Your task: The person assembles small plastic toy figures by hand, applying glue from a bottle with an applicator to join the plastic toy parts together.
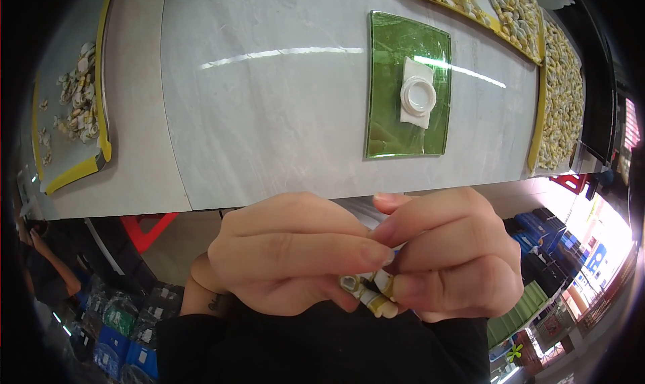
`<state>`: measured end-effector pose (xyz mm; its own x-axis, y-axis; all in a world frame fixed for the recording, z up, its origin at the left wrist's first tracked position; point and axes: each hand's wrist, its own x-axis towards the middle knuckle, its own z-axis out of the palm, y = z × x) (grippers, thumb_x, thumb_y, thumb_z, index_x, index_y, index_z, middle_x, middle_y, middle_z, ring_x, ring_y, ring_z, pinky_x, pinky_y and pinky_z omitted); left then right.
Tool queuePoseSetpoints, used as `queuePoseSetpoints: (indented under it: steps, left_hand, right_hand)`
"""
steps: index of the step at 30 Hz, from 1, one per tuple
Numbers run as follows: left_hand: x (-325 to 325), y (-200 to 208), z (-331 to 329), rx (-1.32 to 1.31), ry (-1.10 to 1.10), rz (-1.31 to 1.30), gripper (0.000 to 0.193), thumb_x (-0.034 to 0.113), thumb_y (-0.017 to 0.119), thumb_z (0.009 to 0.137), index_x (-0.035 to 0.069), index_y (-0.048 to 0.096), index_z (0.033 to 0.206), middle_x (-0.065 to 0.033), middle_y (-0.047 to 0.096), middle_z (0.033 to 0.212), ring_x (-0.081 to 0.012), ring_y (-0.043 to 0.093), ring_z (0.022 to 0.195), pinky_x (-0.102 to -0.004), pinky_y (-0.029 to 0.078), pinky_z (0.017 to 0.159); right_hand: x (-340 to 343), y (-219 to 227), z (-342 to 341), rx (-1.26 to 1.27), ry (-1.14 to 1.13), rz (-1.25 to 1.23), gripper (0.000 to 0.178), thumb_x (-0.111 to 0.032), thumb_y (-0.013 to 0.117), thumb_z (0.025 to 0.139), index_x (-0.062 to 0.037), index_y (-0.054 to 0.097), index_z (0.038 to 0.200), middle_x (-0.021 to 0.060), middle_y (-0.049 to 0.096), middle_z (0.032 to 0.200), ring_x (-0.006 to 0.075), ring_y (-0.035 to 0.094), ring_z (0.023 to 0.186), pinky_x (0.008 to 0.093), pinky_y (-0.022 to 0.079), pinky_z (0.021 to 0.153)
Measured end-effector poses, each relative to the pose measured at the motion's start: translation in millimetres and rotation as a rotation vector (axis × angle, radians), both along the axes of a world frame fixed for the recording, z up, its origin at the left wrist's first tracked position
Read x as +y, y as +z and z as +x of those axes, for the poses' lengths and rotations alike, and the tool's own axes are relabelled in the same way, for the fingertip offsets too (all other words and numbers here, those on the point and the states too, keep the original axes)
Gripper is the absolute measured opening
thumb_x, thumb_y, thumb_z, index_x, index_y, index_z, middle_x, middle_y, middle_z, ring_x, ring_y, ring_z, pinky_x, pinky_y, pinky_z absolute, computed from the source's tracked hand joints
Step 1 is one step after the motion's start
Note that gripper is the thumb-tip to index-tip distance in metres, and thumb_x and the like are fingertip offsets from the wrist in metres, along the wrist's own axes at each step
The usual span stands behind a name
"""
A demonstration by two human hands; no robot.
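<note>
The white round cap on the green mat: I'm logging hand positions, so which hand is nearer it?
Right. The right hand sits almost straight below the white round cap; the left hand is further off to its left.

This looks like a small-parts assembly workshop. A long grey worktable [282, 115] fills the upper picture. At one and two o'clock, yellow-rimmed trays [537, 95] hold heaps of small pale parts; another tray [67, 108] lies at ten o'clock. A green mat [390, 81] sits at twelve. Stacked blue crates [537, 229] stand at four o'clock.
</note>
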<state>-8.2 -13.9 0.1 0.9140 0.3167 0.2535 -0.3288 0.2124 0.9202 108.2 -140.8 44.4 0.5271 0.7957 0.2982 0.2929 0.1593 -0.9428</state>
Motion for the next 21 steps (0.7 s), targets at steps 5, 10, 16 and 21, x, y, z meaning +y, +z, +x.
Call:
queuePoseSetpoints:
  steps: [5, 10, 16, 21]
  left_hand:
    - [6.1, 9.3, 0.7, 0.01, -0.031, 0.127, 0.038, 0.001, 0.074, 0.059, -0.003, 0.063, 0.095, -0.0121, 0.062, 0.089, -0.0212, 0.061, 0.075, -0.0267, 0.05, 0.064]
    - [5.2, 5.3, 6.8, -0.119, -0.056, 0.115, 0.027, 0.02, 0.062, 0.082, -0.006, 0.057, 0.089, -0.019, 0.058, 0.081, -0.0274, 0.06, 0.064, -0.032, 0.051, 0.056]
    - [7.2, 7.1, 8.2, -0.151, -0.041, 0.189, 0.03, 0.023, 0.06, 0.083, -0.006, 0.058, 0.088, -0.0177, 0.058, 0.081, -0.0272, 0.06, 0.065, -0.0329, 0.052, 0.058]
    - [8.4, 5.6, 8.4, -0.172, -0.064, 0.193, 0.03, 0.024, 0.06, 0.083, -0.006, 0.058, 0.088, -0.0168, 0.058, 0.08, -0.0261, 0.06, 0.067, -0.0322, 0.052, 0.059]
  right_hand:
    - [0.6, -4.8, 7.9, 0.079, 0.159, 0.036, 0.014, -0.006, 0.069, 0.072, -0.0026, 0.055, 0.073, 0.0104, 0.057, 0.076, 0.0253, 0.056, 0.078, 0.046, 0.052, 0.08]
    - [-1.3, -2.4, 8.6, 0.09, 0.165, 0.027, 0.015, -0.004, 0.07, 0.07, -0.0039, 0.055, 0.073, 0.0099, 0.057, 0.076, 0.0241, 0.054, 0.078, 0.0474, 0.05, 0.082]
    - [-3.2, 0.3, 5.7, 0.175, 0.169, 0.006, 0.016, -0.003, 0.071, 0.069, -0.0047, 0.056, 0.075, 0.0092, 0.056, 0.077, 0.0235, 0.053, 0.081, 0.0488, 0.048, 0.086]
    - [-5.5, -1.2, 5.7, 0.186, 0.18, 0.015, 0.016, -0.004, 0.071, 0.069, -0.0048, 0.057, 0.077, 0.0088, 0.056, 0.079, 0.023, 0.053, 0.081, 0.0491, 0.047, 0.087]
